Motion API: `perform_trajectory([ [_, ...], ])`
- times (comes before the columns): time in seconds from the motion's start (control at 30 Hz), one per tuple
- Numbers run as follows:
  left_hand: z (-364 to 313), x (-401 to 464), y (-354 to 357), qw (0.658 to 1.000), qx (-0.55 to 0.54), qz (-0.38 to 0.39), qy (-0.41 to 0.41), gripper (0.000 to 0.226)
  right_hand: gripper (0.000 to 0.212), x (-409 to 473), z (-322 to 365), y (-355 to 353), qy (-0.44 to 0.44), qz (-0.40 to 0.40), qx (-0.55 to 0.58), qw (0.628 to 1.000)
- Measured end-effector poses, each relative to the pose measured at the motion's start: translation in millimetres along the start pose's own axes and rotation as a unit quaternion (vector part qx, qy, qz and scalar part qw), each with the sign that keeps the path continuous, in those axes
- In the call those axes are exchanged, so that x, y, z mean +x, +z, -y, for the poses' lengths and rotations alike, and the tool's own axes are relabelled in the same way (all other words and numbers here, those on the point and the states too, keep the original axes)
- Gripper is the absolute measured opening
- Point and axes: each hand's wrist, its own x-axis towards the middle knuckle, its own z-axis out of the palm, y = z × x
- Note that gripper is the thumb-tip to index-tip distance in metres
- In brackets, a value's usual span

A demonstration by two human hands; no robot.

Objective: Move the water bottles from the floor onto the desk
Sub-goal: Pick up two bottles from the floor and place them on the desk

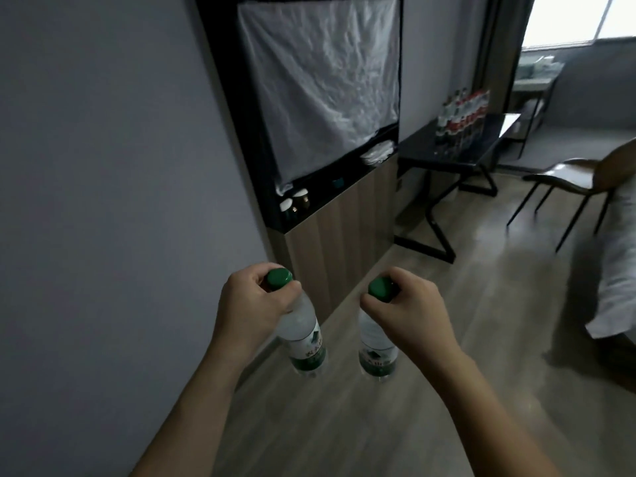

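Both forearms reach in from the bottom edge. Left hand (253,297): fingers curled round the neck of the left bottle (303,335), just under its green cap (279,278). Right hand (409,304): fingers curled round the neck of the right bottle (375,346), under its green cap (381,288). Each bottle hangs close to upright, long axis vertical, cap up toward the camera, base down toward the wood floor (430,390). Left one tilts a little, base swung to the right. Clear bodies, green-and-white labels. The two are side by side, apart, not touching. Cannot tell whether the bases clear the floor or rest on it.

Left of the hands: grey wall (103,166). Beyond them: wood-fronted cabinet (344,228) with a black frame above it, crinkled white sheet (320,87) inside the frame, small cups on its ledge.

Further right: black counter (457,149) with a cluster of bottles (461,113) standing upright near its far left corner, red and green labels, too small to count. A chair (568,180) stands right of the counter. White bedding (619,270) at the right edge. Window at top right.
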Motion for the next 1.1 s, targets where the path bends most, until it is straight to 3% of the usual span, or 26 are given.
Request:
perform_trajectory([
  [0.53, -16, 216, 269, 0.995, -0.059, 0.08, 0.007, 0.012, 0.02, 217, -180, -67, 0.111, -0.052, -0.067, 0.99],
  [0.83, -59, 326, 386, 0.994, -0.071, 0.082, 0.028, 0.012, 0.015, 345, -253, -113, 0.125, -0.1, -0.032, 0.987],
  [0.97, -68, 361, 448, 0.997, -0.053, 0.046, 0.027, 0.012, 0.014, 396, -302, -128, 0.161, -0.129, 0.001, 0.978],
  [1.1, -78, 398, 509, 0.998, -0.051, 0.039, 0.02, 0.013, 0.013, 452, -354, -143, 0.169, -0.114, 0.008, 0.979],
])
